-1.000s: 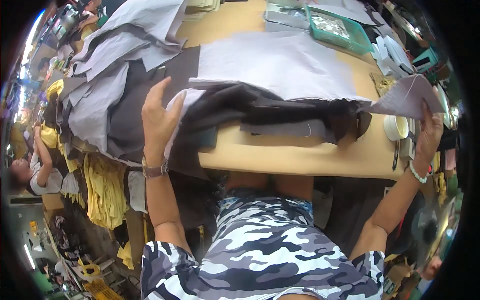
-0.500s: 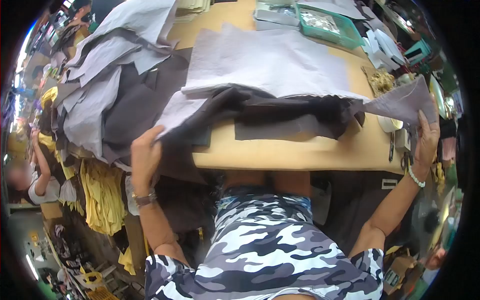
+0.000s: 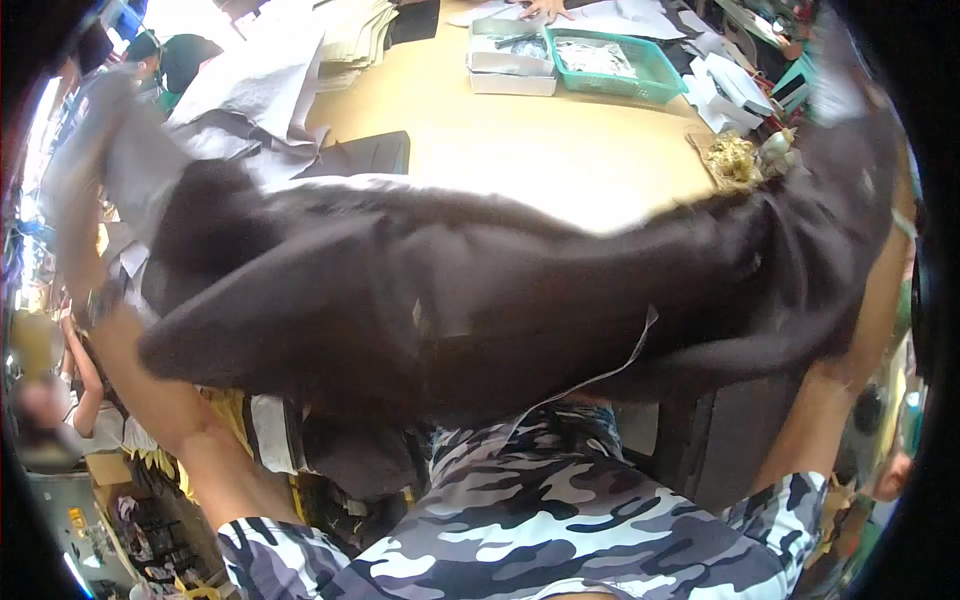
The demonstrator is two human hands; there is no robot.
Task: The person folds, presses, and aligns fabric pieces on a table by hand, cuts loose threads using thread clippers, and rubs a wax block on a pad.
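A large dark brown cloth point(image 3: 480, 300) with a pale underside hangs stretched between my raised arms, above the table's front part. My left hand point(image 3: 100, 140) is smeared by motion at the upper left, beside the cloth's blurred pale end; its fingers cannot be made out. At the upper right, the cloth's other end rises by my right hand, which is hidden behind fabric. A loose pale thread point(image 3: 625, 365) dangles from the cloth's lower middle.
On the tan table point(image 3: 480, 140) are a green basket point(image 3: 620, 68) of small pieces, a white box point(image 3: 512, 72), pale fabric stacks point(image 3: 260, 85) and a golden bundle point(image 3: 730, 160). Another person's hand point(image 3: 545, 10) rests at the far edge. Another person is at the left.
The cloth has been lifted off the table and spread wide, its dark side now facing me. Both my arms have moved up and outward. A co-worker's hand has appeared at the far edge.
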